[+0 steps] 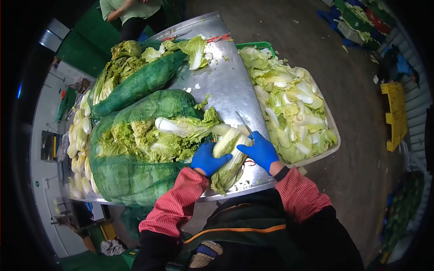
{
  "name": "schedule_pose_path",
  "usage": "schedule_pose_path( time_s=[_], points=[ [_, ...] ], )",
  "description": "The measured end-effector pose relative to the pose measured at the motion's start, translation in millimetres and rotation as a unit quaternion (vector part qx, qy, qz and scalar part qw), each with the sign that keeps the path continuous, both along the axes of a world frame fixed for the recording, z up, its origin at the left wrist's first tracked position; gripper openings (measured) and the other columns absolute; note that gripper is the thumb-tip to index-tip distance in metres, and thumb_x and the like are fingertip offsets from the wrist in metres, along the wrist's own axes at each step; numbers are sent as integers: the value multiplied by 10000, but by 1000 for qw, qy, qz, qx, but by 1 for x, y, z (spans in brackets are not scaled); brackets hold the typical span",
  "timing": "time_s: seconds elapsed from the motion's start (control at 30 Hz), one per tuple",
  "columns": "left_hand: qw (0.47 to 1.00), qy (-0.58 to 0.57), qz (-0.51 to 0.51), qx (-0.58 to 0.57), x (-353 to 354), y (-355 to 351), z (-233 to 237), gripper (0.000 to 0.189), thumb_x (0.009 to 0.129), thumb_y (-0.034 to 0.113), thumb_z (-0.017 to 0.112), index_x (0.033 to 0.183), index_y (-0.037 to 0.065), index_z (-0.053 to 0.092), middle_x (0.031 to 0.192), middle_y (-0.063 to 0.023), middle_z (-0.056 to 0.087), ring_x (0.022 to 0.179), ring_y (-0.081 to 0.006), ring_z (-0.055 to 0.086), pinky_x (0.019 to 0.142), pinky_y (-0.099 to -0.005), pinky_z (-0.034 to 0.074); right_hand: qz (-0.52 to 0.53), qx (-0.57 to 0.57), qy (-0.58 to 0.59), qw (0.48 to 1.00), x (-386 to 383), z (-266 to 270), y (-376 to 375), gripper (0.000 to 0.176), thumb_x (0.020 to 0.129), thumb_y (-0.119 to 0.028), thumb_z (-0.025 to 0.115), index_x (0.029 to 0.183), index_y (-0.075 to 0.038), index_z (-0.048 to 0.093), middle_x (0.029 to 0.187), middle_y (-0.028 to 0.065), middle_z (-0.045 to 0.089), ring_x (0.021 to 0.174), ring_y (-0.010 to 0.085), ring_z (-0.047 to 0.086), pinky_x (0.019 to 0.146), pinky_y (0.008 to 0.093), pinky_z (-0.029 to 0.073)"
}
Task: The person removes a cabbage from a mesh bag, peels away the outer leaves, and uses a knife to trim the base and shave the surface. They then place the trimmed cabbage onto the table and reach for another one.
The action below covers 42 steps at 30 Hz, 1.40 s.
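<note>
A napa cabbage [229, 158] lies tilted over the metal table near its front edge. My left hand [209, 159], in a blue glove, grips its left side, thumb across the leaves. On the other side, my right hand [260, 151], also gloved in blue, is closed around a knife [242, 121] whose blade points up and away. The right thumb touches the cabbage, and the knife's handle is hidden in the fist. Just beyond lies another napa cabbage [178, 127], against an opened green mesh sack [135, 176] full of cabbages.
A second mesh sack [140, 88] of cabbages lies farther back on the metal table [221, 86]. Trimmed leaves fill a pale bin [335, 135] at the right. Pale cabbages [80, 135] are stacked along the left edge. Another person [131, 11] stands at the far end.
</note>
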<state>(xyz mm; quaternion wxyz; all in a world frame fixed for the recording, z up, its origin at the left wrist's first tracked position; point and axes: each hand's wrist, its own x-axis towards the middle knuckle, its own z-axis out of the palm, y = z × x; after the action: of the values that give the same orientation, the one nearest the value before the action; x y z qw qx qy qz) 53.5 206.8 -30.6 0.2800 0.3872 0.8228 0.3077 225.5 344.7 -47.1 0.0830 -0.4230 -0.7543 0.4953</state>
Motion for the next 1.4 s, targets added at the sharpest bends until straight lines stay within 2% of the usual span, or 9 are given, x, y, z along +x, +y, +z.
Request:
schedule_pose_path(
  time_s=[0.27, 0.37, 0.53, 0.63, 0.67, 0.93, 1.07, 1.17, 1.4],
  points=[
    [996, -24, 30, -84, -28, -4, 7, 662, 710, 311, 789, 1245, 5, 550, 1071, -182, 654, 947, -294, 639, 845, -378, 502, -40, -84, 34, 995, 37, -20, -18, 517, 784, -472, 714, 942, -16, 528, 839, 152, 619, 751, 262, 620, 694, 365, 490],
    [921, 370, -115, 42, -23, -4, 27, 792, 661, 316, 799, 1326, 29, 478, 1198, -213, 570, 1075, -363, 560, 934, -420, 453, -44, -58, 29, 997, 38, -22, -20, 511, 787, -467, 713, 923, -11, 526, 832, 152, 617, 745, 267, 613, 695, 369, 485],
    [966, 130, -223, 18, -3, -13, -8, 360, 878, 231, 614, 1214, 101, 602, 1037, -129, 639, 957, -320, 624, 847, -376, 498, -34, -47, -10, 998, 26, 14, -24, 454, 792, -417, 726, 897, -37, 501, 759, 109, 563, 688, 234, 590, 658, 364, 467],
    [978, 69, -194, -39, 0, -16, -2, 409, 899, 283, 601, 1244, 64, 580, 1106, -147, 636, 1039, -325, 611, 886, -378, 486, -47, 121, 51, 990, 28, -26, -40, 420, 773, -347, 737, 906, -37, 486, 782, 106, 553, 685, 214, 598, 598, 353, 479],
    [980, 50, -188, -35, -4, -16, -8, 471, 893, 333, 593, 1266, 46, 557, 1142, -173, 620, 1058, -339, 603, 904, -386, 478, -81, -42, 65, 994, 31, -27, -42, 340, 768, -217, 699, 952, -47, 470, 829, 97, 546, 657, 191, 591, 510, 332, 486],
    [959, 39, -186, -210, 15, 40, -10, 886, 749, 591, 693, 1375, 19, 436, 1298, -234, 540, 1197, -328, 540, 1026, -383, 399, -138, -73, 110, 982, 48, -55, -52, 284, 747, -115, 616, 992, -40, 494, 931, 160, 576, 868, 327, 597, 763, 392, 474],
    [957, -274, -90, -20, -12, 32, -19, 738, 751, 433, 774, 1303, 16, 517, 1249, -142, 586, 1137, -230, 568, 1014, -358, 408, -164, 0, 87, 983, 62, -25, -28, 251, 753, -79, 595, 980, -49, 493, 949, 160, 583, 856, 340, 598, 744, 400, 478],
    [828, -553, 33, 90, -23, 15, -16, 654, 854, 337, 687, 1354, 0, 435, 1221, -140, 589, 1092, -245, 587, 993, -364, 435, -133, 154, 63, 977, 72, -36, -3, 380, 781, -189, 687, 1096, -52, 524, 996, 155, 600, 868, 332, 620, 743, 391, 498],
    [827, -508, 5, 242, -7, 11, 31, 749, 840, 370, 678, 1406, -1, 355, 1298, -138, 530, 1166, -260, 538, 1003, -385, 431, 16, 24, 204, 978, 9, 86, -1, 648, 779, -349, 747, 1315, -93, 487, 1013, 148, 653, 854, 280, 651, 765, 363, 523]
  ],
)
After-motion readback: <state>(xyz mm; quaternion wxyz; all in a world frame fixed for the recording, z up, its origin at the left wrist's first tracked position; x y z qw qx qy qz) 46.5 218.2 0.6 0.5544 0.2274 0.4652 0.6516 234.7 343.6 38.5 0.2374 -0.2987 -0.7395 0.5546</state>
